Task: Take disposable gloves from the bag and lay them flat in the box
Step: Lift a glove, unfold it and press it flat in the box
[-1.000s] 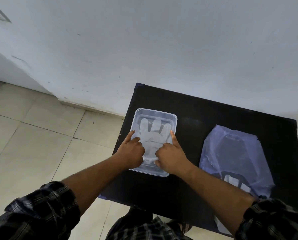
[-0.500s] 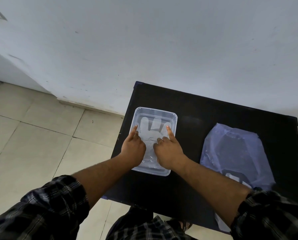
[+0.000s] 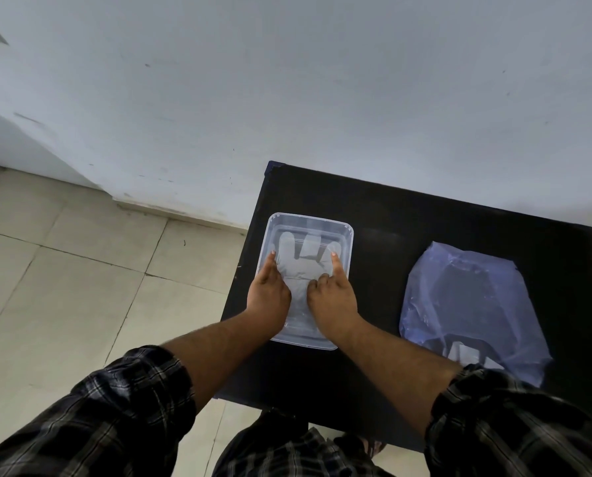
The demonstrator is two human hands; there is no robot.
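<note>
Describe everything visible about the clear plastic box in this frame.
The clear rectangular plastic box has rounded corners and a raised rim, and sits lidless on the left part of the black table, long side running away from the person. Inside, a translucent whitish disposable glove lies spread flat, fingers pointing to the far end. The left hand and right hand both press down on the glove, covering the box's near half.

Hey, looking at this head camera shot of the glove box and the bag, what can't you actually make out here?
- Glove cuff, head view: hidden under the left hand and right hand.
- How many gloves lie in the box: the clear layers blend together.
- Contents of the bag: the bluish film blurs them and the right sleeve covers its near end.
- Near table edge: blocked by arms and body.
</note>
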